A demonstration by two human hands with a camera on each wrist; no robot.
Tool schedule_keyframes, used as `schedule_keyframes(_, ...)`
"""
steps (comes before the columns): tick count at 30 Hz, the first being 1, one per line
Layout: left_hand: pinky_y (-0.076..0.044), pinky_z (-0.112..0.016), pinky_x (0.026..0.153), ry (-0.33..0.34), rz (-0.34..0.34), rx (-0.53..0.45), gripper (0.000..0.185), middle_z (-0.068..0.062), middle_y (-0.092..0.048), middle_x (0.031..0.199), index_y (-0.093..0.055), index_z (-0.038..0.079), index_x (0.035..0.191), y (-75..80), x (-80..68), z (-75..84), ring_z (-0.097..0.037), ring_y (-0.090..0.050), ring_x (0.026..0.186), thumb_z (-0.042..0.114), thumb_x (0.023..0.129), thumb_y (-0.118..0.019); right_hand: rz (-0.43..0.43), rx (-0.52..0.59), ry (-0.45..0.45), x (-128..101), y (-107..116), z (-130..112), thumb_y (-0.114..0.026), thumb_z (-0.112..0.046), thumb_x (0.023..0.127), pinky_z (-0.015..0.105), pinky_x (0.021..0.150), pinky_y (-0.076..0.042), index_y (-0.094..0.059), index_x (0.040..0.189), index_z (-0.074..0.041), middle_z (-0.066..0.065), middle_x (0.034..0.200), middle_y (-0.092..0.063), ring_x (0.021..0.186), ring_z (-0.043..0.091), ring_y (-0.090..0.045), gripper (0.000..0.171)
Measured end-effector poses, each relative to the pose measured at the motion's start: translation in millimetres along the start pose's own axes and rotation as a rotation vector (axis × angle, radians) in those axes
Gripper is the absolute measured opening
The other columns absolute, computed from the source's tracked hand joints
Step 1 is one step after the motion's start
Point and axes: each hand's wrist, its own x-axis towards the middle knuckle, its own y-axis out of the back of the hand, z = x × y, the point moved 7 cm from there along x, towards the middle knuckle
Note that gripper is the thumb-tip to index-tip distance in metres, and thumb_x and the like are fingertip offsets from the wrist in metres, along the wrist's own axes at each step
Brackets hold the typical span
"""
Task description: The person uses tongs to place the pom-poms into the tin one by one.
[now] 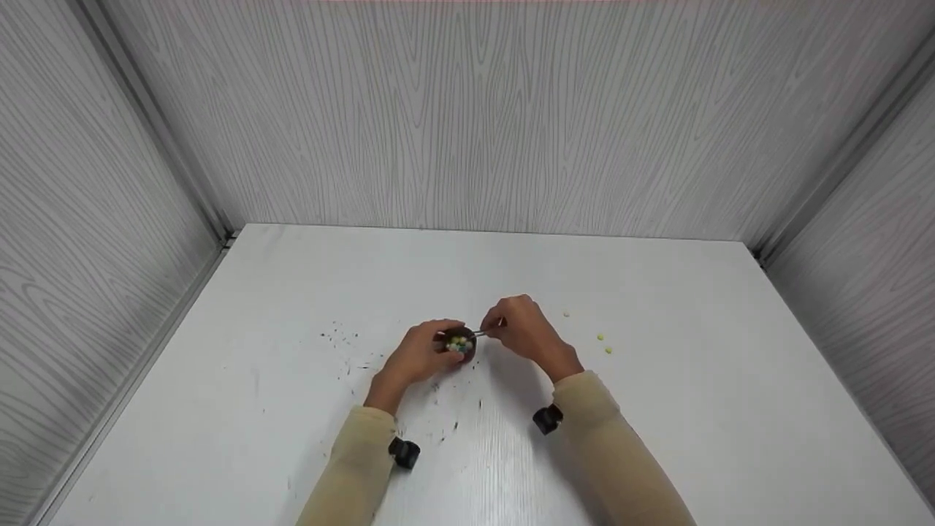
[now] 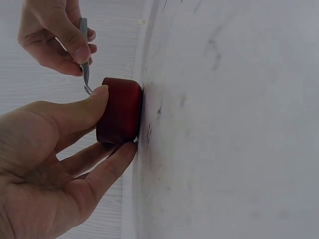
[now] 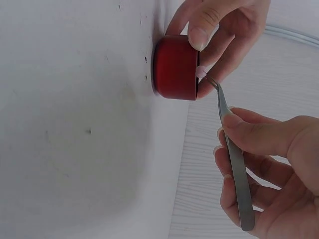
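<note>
Fingers and thumb of my left hand [image 1: 420, 352] grip a small dark red cup [image 2: 119, 112] by its sides as it stands on the white table. In the head view, several small beads [image 1: 458, 343] in yellow, white, green and pink lie inside it. My right hand [image 1: 526, 329], to the cup's right, pinches metal tweezers [image 3: 238, 174] with bent tips. Those tips reach the cup's mouth, where a pale pink bead [image 3: 201, 71] shows at their ends in the right wrist view.
A pale bead [image 1: 566, 314] and two yellow beads, including this upper yellow bead [image 1: 600, 337], lie on the table [image 1: 694, 409] right of my right hand. Dark specks and scuffs mark its surface around the cup and to the left. Grey wood-patterned walls [image 1: 453, 109] enclose the back and sides.
</note>
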Motion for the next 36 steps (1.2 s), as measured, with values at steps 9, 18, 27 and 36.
schedule_keyframes(9, -0.047, -0.052, 0.115, 0.022, -0.005, -0.002, 0.05, -0.017, -0.059, 0.146, -0.06, 0.009, 0.143, -2.7, 0.4, -2.5, -0.038, -0.058, 0.135, 0.01, 0.095, -0.074, 0.021, -0.024, 0.014, -1.1, -2.4, -1.5, -0.076, 0.002, 0.089, 0.04, 0.08, -0.063, -0.084, 0.095, -0.004, 0.012, 0.095, -0.079, 0.093, 0.025, -0.075, 0.011)
schedule_keyframes(18, -0.048, -0.053, 0.113, 0.015, -0.004, -0.015, 0.049, -0.017, -0.061, 0.144, -0.061, 0.009, 0.142, -1.4, 0.2, 0.6, -0.038, -0.059, 0.133, 0.01, 0.095, -0.074, 0.018, -0.031, 0.012, -1.8, 3.8, 1.7, -0.076, 0.003, 0.089, 0.038, 0.078, -0.062, -0.083, 0.097, -0.005, 0.011, 0.096, -0.079, 0.089, 0.023, -0.073, 0.013)
schedule_keyframes(27, -0.048, -0.053, 0.113, 0.03, -0.008, -0.038, 0.05, -0.017, -0.06, 0.145, -0.061, 0.01, 0.143, -0.9, -0.8, -0.6, -0.039, -0.06, 0.133, 0.011, 0.095, -0.075, 0.038, -0.029, 0.017, -6.9, 19.5, 11.6, -0.076, 0.005, 0.088, 0.038, 0.077, -0.062, -0.083, 0.096, -0.004, 0.012, 0.096, -0.079, 0.088, 0.023, -0.072, 0.014)
schedule_keyframes(36, -0.048, -0.053, 0.113, 0.04, -0.009, -0.042, 0.049, -0.017, -0.059, 0.147, -0.061, 0.01, 0.143, -2.2, -1.0, -2.1, -0.038, -0.059, 0.134, 0.01, 0.095, -0.074, 0.065, -0.023, -0.022, -15.2, 36.9, 30.3, -0.076, 0.004, 0.088, 0.038, 0.075, -0.061, -0.083, 0.096, -0.004, 0.012, 0.097, -0.078, 0.087, 0.025, -0.071, 0.013)
